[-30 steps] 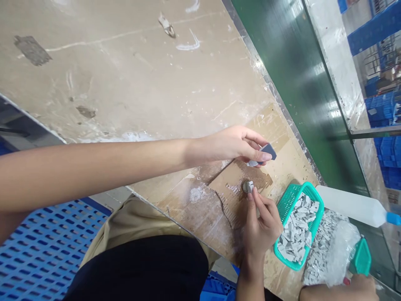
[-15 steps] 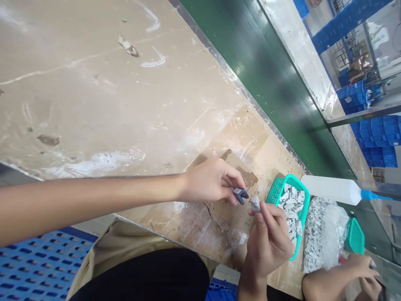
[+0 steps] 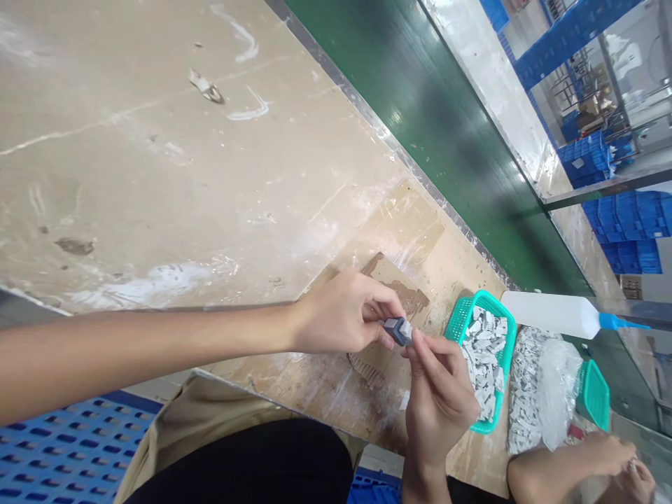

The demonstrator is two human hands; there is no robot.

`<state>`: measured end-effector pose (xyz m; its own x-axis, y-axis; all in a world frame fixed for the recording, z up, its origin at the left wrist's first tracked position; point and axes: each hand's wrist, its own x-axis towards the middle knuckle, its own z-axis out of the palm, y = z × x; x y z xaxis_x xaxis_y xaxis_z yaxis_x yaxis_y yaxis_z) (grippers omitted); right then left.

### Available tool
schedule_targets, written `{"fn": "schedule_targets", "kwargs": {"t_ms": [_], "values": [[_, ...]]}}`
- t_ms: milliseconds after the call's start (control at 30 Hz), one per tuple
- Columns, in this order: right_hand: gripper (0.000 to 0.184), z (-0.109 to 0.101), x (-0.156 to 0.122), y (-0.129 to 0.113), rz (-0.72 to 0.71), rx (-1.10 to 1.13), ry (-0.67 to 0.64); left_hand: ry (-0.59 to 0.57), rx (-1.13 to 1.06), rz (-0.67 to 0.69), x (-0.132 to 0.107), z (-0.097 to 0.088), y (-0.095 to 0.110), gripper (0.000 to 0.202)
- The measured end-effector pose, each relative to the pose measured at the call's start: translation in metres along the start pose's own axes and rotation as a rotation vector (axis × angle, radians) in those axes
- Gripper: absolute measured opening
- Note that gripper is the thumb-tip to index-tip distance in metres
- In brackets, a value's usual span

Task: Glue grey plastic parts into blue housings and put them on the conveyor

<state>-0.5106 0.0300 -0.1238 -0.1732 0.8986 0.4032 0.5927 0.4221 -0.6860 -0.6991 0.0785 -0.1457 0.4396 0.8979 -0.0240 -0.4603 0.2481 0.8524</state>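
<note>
Between the thumb and fingers of my left hand (image 3: 349, 311) is a small dark grey slotted block (image 3: 393, 330). My right hand (image 3: 439, 392) pinches a small light grey piece (image 3: 407, 330), whose end sits at the block's slot, touching it. How deep the piece goes in cannot be made out. Under both hands lies a torn sheet of brown cardboard (image 3: 386, 360) on the worktable. Just right of my right hand stands a green plastic basket (image 3: 512, 350) holding many small grey and white pieces (image 3: 486, 336).
A white squeeze bottle (image 3: 551, 313) with a blue nozzle lies behind a clear bag of similar pieces (image 3: 525, 392). Another green basket (image 3: 596, 395) is farther right, near a co-worker's hands (image 3: 624, 458). A green conveyor belt (image 3: 420, 105) runs along the table's far edge.
My hands have come together: the light grey piece has moved left from a gap beside the dark block to its slot. The co-worker's hands have shifted slightly.
</note>
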Motion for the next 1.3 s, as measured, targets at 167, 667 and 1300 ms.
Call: {"fn": "schedule_targets", "kwargs": {"t_ms": [167,667,1300], "values": [[0.045,0.003,0.003,-0.006,-0.018,-0.023,0.003,0.047,0.005,0.038,-0.002,0.004,-0.005,0.016],[0.047,0.006,0.015,-0.016,-0.04,-0.017,-0.02,0.122,0.116,-0.013,-0.002,0.005,0.005,0.026],[0.042,0.019,0.028,-0.006,-0.137,0.071,-0.018,0.08,-0.216,-0.124,-0.001,-0.002,-0.004,0.043]]}}
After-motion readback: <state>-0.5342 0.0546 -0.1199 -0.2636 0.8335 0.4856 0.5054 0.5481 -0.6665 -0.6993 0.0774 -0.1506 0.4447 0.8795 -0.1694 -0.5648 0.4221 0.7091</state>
